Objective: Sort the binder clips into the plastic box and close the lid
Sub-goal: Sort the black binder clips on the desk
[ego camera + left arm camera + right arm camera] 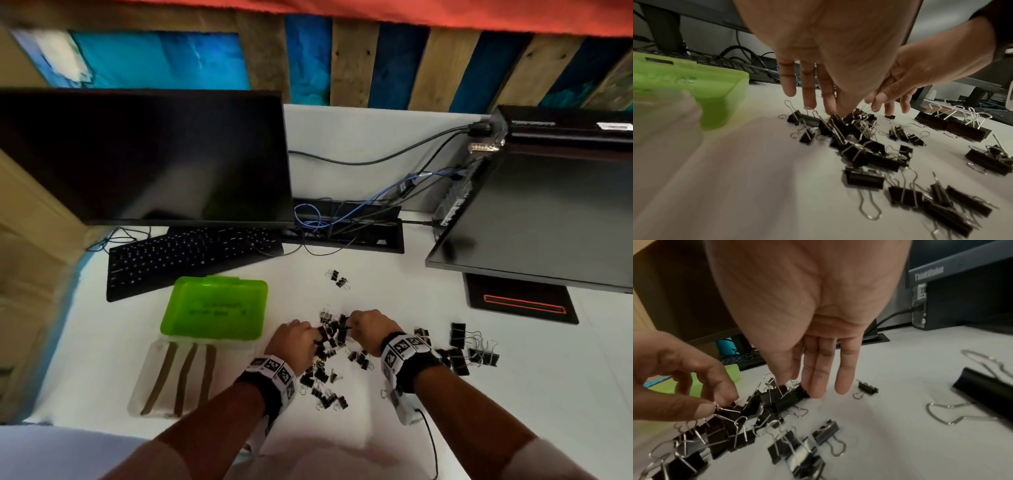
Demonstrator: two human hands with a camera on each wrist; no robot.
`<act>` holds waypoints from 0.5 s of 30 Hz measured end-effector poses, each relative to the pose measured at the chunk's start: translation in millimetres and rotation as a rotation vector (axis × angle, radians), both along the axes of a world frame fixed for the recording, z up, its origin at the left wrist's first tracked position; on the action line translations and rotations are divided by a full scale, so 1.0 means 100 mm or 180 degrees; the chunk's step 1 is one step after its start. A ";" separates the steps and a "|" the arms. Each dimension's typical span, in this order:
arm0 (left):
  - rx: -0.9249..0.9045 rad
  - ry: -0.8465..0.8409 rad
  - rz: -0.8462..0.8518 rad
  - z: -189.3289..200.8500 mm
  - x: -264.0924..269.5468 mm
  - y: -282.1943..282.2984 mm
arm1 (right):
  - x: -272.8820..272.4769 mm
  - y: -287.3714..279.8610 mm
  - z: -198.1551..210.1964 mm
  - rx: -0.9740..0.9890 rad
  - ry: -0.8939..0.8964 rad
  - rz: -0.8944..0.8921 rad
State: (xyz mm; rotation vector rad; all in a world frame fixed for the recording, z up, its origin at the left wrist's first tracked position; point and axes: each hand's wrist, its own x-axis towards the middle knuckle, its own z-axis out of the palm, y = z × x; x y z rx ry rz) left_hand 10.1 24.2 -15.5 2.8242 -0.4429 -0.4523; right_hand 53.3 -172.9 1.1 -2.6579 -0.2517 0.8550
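Several black binder clips (327, 356) lie heaped on the white desk (513, 411). My left hand (310, 337) reaches down at the heap's left side. Its thumb and forefinger (715, 404) pinch the wire handle of one small clip (729, 410). My right hand (349, 323) is at the heap's far end, fingers pointing down. Its thumb and forefinger (793, 384) close on a clip (785, 397) at the top. The plastic box (212, 308) lies open to the left, green lid flat beyond the clear base (150, 380).
Larger clips (459, 346) sit to the right of my right wrist, and two small ones (337, 277) lie apart farther back. A keyboard (185, 257) and monitor (144, 154) stand behind the box. A second monitor (534, 212) and its base (520, 301) are on the right.
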 end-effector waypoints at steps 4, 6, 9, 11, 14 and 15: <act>-0.0290 -0.0048 0.0095 0.01 0.07 0.05 | 0.05 0.06 -0.04 0.0247 0.0087 -0.0255; -0.0447 0.0014 -0.0034 0.00 0.11 0.02 | 0.05 0.10 -0.04 0.0317 0.0108 -0.0348; -0.0317 0.0083 -0.0304 -0.06 0.13 -0.06 | 0.04 0.13 -0.06 0.0492 0.0135 -0.0380; -0.0199 0.0096 -0.0311 -0.08 0.13 -0.09 | 0.01 0.14 -0.08 0.0590 0.0102 -0.0300; -0.0081 0.0057 -0.0222 -0.08 0.15 -0.11 | -0.02 0.13 -0.12 0.0699 0.0038 -0.0267; -0.0067 0.0019 -0.0212 -0.08 0.15 -0.10 | -0.02 0.13 -0.14 0.0723 -0.0008 -0.0233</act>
